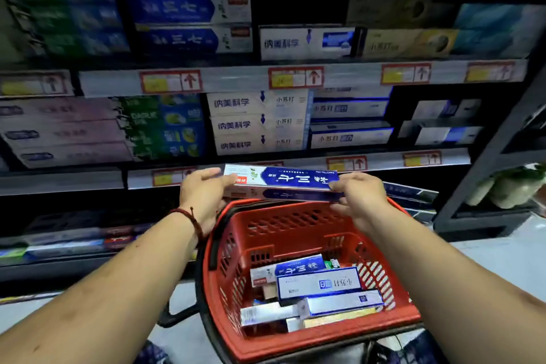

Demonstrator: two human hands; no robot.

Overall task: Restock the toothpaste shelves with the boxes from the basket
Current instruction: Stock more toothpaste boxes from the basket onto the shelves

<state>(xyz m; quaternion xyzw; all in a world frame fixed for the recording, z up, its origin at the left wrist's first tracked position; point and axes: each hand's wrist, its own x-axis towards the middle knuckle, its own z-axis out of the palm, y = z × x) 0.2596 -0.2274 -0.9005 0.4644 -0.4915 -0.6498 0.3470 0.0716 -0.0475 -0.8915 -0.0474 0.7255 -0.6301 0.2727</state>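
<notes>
Holding two stacked toothpaste boxes over the red basket's far rim.
Gripping one end with left hand fingers curled, pinching the other with the right hand; right by the shelf edge.

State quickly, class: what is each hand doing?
Left hand: grips the left end of the blue toothpaste boxes.
Right hand: grips their right end.

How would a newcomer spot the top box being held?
Find the red basket. Above its far rim, the left hand and right hand grip two stacked boxes. The top box shows its whole deep-blue panel with white characters; the lower box shows only a side strip.
</notes>
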